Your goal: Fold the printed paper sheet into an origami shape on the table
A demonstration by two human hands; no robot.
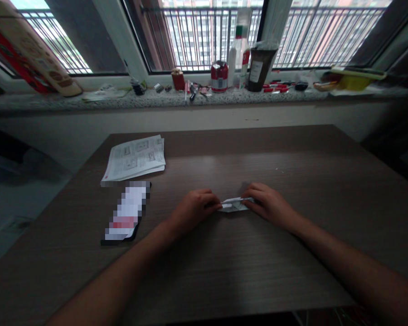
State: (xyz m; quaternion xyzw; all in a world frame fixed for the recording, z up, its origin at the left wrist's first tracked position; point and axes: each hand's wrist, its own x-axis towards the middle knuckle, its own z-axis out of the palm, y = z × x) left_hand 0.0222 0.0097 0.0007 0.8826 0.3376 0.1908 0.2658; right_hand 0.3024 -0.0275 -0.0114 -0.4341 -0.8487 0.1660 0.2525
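Note:
A small folded piece of white paper (pixel 235 205) lies between my hands, just over the middle of the table. My left hand (pixel 197 207) pinches its left end with thumb and fingers. At the other end, my right hand (pixel 264 201) grips the paper, thumb in front and fingers curled behind. The paper is long and narrow, with several creased layers showing. My fingers cover both of its ends.
Left on the brown table (pixel 292 271) lie printed sheets (pixel 136 158) and a phone (pixel 127 212) with a blurred screen. Behind, the stone windowsill (pixel 115 105) holds a red can (pixel 219 76), a dark cup (pixel 261 68), a yellow container (pixel 353 81) and small tools.

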